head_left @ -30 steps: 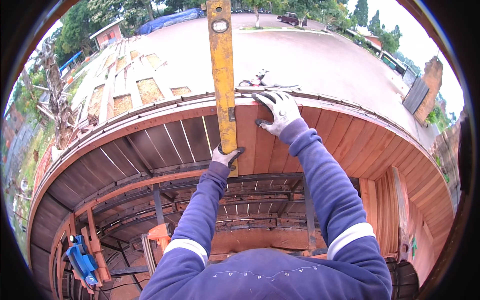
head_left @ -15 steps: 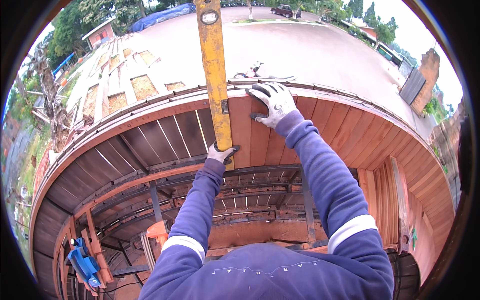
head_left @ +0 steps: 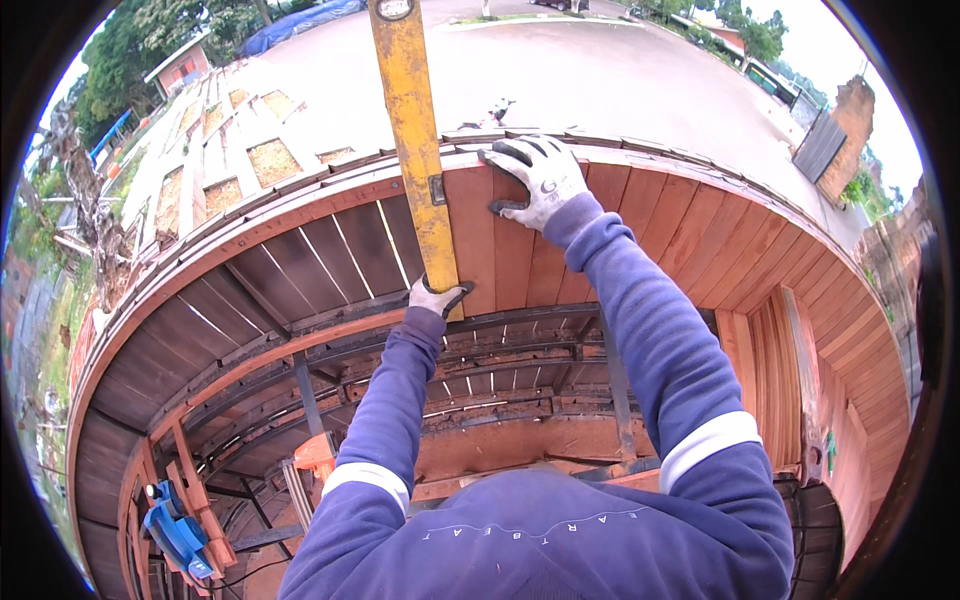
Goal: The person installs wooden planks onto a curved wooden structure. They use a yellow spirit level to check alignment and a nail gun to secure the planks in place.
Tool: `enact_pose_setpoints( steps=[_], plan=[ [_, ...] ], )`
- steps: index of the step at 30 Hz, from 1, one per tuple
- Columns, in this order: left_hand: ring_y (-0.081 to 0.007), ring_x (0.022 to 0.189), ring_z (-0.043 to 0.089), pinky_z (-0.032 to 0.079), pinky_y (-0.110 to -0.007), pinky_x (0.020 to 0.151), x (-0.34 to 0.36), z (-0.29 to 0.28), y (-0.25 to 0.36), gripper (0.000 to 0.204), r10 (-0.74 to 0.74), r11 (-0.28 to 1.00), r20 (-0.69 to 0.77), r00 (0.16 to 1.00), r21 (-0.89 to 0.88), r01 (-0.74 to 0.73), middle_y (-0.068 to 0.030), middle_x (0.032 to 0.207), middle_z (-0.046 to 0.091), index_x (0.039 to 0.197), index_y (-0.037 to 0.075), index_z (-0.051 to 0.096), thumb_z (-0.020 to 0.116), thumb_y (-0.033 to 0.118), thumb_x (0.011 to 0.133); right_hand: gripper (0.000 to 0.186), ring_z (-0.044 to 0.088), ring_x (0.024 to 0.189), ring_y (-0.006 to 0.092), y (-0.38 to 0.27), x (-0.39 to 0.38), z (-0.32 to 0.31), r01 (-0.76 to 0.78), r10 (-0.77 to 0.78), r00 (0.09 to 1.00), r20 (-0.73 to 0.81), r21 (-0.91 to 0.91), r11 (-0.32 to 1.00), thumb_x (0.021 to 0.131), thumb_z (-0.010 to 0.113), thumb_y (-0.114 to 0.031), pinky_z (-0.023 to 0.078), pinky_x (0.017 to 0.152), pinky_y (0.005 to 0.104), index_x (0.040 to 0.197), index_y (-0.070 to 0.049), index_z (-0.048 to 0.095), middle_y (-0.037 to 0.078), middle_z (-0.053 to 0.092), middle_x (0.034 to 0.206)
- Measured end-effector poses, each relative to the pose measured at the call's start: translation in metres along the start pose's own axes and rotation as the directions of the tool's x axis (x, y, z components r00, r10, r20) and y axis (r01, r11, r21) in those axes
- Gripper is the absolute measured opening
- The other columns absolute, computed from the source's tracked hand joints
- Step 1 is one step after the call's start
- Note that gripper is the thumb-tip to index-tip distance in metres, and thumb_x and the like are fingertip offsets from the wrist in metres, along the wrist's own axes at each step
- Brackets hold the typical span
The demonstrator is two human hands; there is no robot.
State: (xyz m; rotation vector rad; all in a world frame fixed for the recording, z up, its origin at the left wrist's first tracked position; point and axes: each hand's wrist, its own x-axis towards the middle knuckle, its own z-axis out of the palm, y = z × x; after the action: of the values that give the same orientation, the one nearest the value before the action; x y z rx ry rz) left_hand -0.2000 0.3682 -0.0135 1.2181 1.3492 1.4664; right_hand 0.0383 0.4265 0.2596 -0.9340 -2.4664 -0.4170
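A long yellow spirit level [head_left: 407,110] lies across the curved wooden structure, along the edge of the outermost reddish board [head_left: 469,225]. My left hand [head_left: 437,297], in a white and dark glove, is closed around the level's lower end, with the thumb over its right side. The level's far end runs past the upper rim [head_left: 350,180] and out of the picture. To the right, my gloved right hand [head_left: 543,185] rests on the top of the boards near that rim. Its fingers and thumb are apart, and it grips no tool.
Fitted reddish boards [head_left: 690,240] curve away to the right. Dark slats [head_left: 300,265] with gaps line the left. Dark metal ribs [head_left: 520,350] span below my arms. A blue power tool [head_left: 178,535] sits at lower left, near an orange object [head_left: 315,453]. A motorbike [head_left: 495,113] stands outside.
The whole scene has shifted slightly upward in the picture, and the level's far end appears farther left. Both hands keep their places, the left on the level and the right on the boards.
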Motion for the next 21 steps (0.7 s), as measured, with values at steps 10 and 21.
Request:
enact_pose_setpoints(
  steps=[10, 21],
  plan=[
    [-0.0154, 0.071, 0.067, 0.054, -0.029, 0.065, -0.007, 0.007, 0.010, 0.029, -0.002, 1.000, -0.045, 0.999, 0.026, 0.004, -0.0083, 0.088, 0.071, 0.104, -0.001, 0.066, 0.078, -0.002, 0.077, 0.073, 0.042, 0.136, 0.0278, 0.000, -0.003, 0.002, -0.007, 0.007, 0.999, -0.033, -0.021, 1.000, 0.079, 0.076, -0.050, 0.027, 0.117, 0.0470, 0.144, -0.027, 0.051, 0.003, 0.050, 0.144],
    [-0.0148, 0.063, 0.063, 0.052, -0.028, 0.056, -0.010, 0.012, 0.019, 0.028, 0.028, 1.000, -0.067, 0.997, -0.012, -0.029, -0.0074, 0.084, 0.069, 0.103, -0.001, 0.063, 0.075, -0.008, 0.078, 0.072, 0.038, 0.139, 0.0261, 0.000, -0.002, 0.003, -0.031, 0.031, 0.999, 0.015, -0.028, 0.999, 0.082, 0.072, -0.053, 0.022, 0.120, 0.0473, 0.145, -0.029, 0.047, 0.003, 0.048, 0.146]
  ],
)
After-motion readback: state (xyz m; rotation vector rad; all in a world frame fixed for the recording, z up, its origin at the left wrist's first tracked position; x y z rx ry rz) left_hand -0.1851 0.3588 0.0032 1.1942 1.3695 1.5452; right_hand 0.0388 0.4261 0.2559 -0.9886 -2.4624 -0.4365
